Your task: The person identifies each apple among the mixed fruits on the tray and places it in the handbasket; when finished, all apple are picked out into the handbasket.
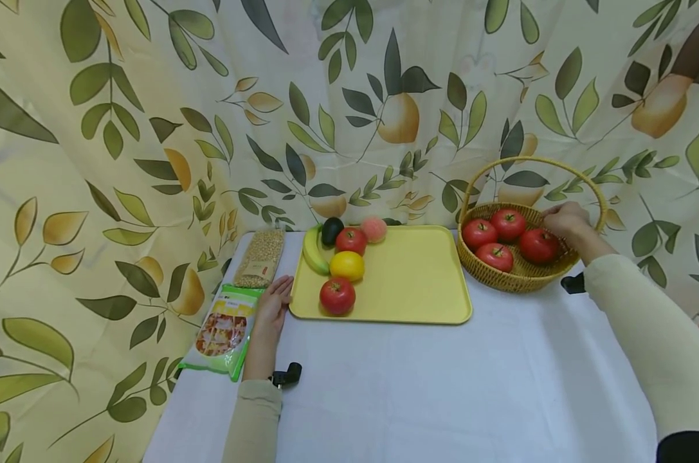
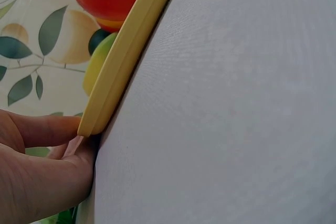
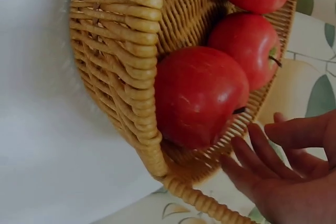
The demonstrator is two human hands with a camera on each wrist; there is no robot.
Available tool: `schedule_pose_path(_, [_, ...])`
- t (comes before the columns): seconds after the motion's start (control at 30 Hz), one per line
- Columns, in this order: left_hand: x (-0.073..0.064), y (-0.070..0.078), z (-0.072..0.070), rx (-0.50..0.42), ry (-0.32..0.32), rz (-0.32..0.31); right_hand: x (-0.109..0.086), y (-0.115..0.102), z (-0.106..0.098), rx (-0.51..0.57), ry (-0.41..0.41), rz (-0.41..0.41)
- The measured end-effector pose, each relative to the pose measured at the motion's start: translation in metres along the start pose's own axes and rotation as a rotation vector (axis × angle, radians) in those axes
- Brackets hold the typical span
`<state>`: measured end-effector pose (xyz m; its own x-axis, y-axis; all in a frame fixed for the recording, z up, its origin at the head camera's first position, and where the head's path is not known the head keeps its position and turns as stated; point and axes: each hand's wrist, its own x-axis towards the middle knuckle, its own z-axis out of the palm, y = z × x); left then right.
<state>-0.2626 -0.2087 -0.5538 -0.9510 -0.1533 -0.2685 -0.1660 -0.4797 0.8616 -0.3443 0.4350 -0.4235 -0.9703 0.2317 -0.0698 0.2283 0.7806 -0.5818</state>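
A yellow tray (image 1: 413,276) holds a banana (image 1: 313,251), a dark avocado (image 1: 332,231), a yellow lemon (image 1: 346,265), a pink peach (image 1: 374,229) and two red apples, one nearest the front (image 1: 337,296). At the tray's left edge, my left hand (image 1: 272,302) pinches the rim, thumb and fingertips meeting it at the corner in the left wrist view. Several red apples lie in a wicker basket (image 1: 499,280) to the right. My right hand (image 1: 568,222) reaches under the basket's handle; its loosely bent fingers (image 3: 260,150) are spread just beside the nearest apple (image 3: 202,98), holding nothing.
Left of the tray lie a clear bag of beige grains (image 1: 260,257) and a green and white printed food packet (image 1: 224,331). The basket's arched handle (image 1: 531,158) rises above its rim. A leaf-patterned curtain (image 1: 384,161) stands behind the white tabletop (image 1: 413,386).
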Motion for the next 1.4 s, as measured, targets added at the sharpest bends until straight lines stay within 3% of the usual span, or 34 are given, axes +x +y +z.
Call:
schedule_pose_path(0.3, [0.002,0.002,-0.002,0.005,0.010,0.008,-0.012,-0.020,-0.003,0.065,0.042,-0.046])
schedule_pose_path(0.73, [0.005,0.000,0.001,0.002,0.011,0.008,-0.048,-0.060,-0.009,0.063,0.002,-0.159])
schedule_pose_path(1.4, [0.002,0.001,0.000,0.000,0.009,-0.001,-0.071,-0.118,0.036,0.218,-0.105,-0.264])
